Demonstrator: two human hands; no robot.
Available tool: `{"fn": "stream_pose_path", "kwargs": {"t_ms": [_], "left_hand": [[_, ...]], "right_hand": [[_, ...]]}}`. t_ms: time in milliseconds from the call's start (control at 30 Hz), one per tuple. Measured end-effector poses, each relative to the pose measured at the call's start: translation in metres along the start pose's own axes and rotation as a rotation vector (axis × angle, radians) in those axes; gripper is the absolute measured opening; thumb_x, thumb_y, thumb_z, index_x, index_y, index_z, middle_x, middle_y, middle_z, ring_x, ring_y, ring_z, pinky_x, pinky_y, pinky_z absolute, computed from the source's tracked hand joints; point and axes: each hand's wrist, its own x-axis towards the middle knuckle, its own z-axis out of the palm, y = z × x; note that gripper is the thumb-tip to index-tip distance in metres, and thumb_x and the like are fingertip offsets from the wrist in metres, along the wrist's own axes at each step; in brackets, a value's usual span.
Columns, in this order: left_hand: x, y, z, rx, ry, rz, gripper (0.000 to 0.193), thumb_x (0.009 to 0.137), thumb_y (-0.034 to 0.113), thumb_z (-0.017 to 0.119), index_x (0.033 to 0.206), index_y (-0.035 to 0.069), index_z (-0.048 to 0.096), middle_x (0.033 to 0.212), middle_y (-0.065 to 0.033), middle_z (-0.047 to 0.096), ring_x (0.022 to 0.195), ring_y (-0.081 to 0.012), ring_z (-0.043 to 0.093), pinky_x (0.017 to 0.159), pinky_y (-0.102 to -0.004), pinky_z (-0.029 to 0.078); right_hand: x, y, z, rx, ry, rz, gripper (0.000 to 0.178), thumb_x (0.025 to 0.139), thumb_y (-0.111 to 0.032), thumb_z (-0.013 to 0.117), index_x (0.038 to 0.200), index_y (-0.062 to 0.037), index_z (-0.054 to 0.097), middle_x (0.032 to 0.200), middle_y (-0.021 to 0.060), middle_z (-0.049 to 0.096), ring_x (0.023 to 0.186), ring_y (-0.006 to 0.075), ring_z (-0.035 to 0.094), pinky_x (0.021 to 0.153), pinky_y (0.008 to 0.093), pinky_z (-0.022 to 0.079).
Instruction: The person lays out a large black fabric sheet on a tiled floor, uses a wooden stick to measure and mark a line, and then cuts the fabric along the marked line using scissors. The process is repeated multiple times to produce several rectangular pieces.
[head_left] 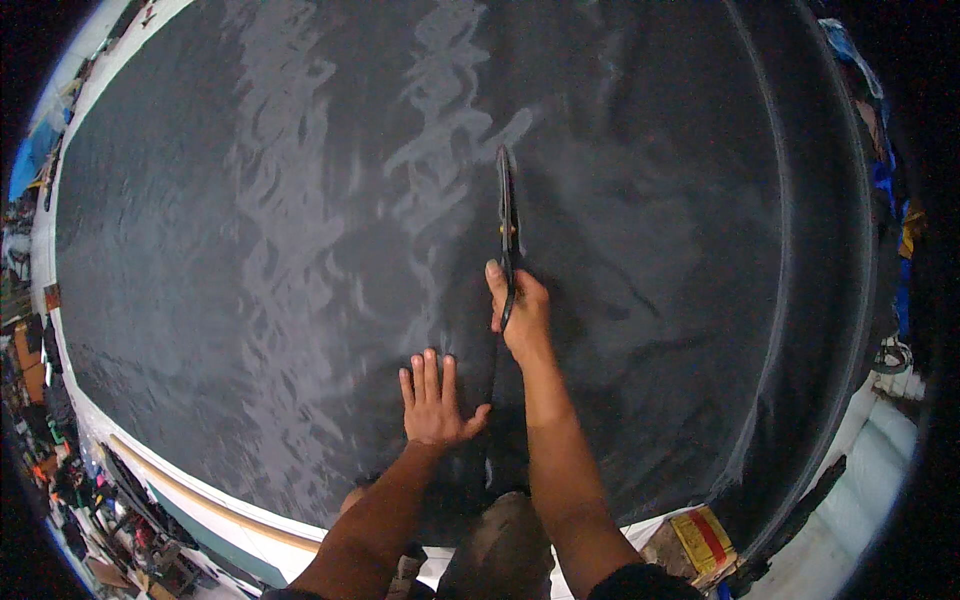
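1. Nearest, my left hand (432,400) lies flat on the black cloth (300,250), fingers spread and gripping nothing, just beside the cut line. If it creeps right, it could meet the blades.
2. Next, my right hand (520,315) has its fingers clamped through the handles of the scissors (507,225), blades pointing away from me. Whether the blades are parted I cannot tell.
3. Risk, as I judge it: the cloth is slack and rippled, so it could bunch under the blades and the cut could wander off straight; pressing too lightly with the left hand would let it slide.
4. Farther out, the cloth covers nearly the whole tabletop (130,440), dark and faintly shiny, with wavy pale streaks of light running along it and a long fold (800,300) at the right.
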Motion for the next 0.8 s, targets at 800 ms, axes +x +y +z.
{"fn": "stream_pose_path", "kwargs": {"t_ms": [800], "left_hand": [[0.328, -0.019, -0.097, -0.172, 0.635, -0.013, 0.049, 0.084, 0.033, 0.065, 0.122, 0.004, 0.055, 0.128, -0.0252, 0.048, 0.12, -0.042, 0.044, 0.1, -0.0504, 0.035]], "right_hand": [[0.154, -0.111, 0.022, -0.197, 0.065, -0.125, 0.054, 0.085, -0.054, 0.063, 0.07, -0.0035, 0.054, 0.059, 0.0055, 0.051, 0.047, 0.0184, 0.052, 0.047, 0.0331, 0.042]]}}
